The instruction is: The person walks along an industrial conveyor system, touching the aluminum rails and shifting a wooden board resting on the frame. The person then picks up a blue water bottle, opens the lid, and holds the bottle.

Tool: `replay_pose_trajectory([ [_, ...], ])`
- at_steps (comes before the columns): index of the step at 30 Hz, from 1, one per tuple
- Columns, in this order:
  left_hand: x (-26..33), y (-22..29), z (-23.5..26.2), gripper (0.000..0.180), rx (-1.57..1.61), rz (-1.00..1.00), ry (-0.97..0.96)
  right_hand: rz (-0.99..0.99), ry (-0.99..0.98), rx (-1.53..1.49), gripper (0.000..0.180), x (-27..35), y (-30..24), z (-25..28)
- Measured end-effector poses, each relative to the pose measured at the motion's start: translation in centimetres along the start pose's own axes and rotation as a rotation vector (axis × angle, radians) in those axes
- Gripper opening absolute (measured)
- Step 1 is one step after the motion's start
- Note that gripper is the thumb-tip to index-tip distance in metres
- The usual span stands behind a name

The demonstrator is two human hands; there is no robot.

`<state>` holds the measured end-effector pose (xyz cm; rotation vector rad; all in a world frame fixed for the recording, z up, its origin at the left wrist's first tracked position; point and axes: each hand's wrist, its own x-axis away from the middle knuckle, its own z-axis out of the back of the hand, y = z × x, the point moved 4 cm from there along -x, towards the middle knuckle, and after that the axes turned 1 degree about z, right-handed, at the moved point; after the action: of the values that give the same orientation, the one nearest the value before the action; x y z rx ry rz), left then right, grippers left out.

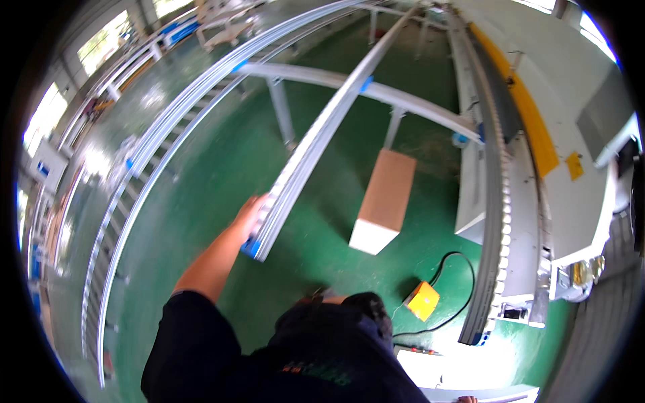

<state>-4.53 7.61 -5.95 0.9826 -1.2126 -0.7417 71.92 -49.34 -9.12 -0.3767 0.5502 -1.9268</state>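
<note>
Seemingly for steadiness, left hand (251, 214) held roller rail (316, 138) by its near end | crossbeam (423, 105) likely braced it farther along | right hand (467, 399) barely showed, couldn't tell grip

1 box (388, 188), 1 yellow pedal (422, 300)

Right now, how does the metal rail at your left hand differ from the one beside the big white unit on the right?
The middle rail has the left hand at its near end; the right rail has no hand on it. The middle rail's white rollers line its left side, the right rail's its right. The middle rail looks straight, the right rail bowed, perhaps from the lens. Both have blue near-end parts.
</note>
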Motion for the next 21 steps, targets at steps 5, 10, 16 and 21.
replay_pose_trajectory([
  [5, 1.1, -0.7, 2.1, 0.036, -0.07, 0.029, 0.071, 0.042, 0.066, 0.033, 0.029, 0.4, 0.5, -1.5],
  [10, 2.0, 0.6, 1.3, 0.034, 0.024, -0.19, 0.024, 0.044, 0.16, 0.005, 0.025, 2.1, 1.4, -2.2],
  [16, 1.6, 0.5, 1.9, 0.052, 0.072, -0.306, -0.031, 0.046, 0.121, 0.075, 0.023, 1.6, 1.7, -2.3],
  [21, 1.8, 0.7, 1.8, 0.038, 0.066, -0.307, -0.058, 0.038, 0.081, 0.094, 0.022, 0.7, 1.4, -2.4],
])
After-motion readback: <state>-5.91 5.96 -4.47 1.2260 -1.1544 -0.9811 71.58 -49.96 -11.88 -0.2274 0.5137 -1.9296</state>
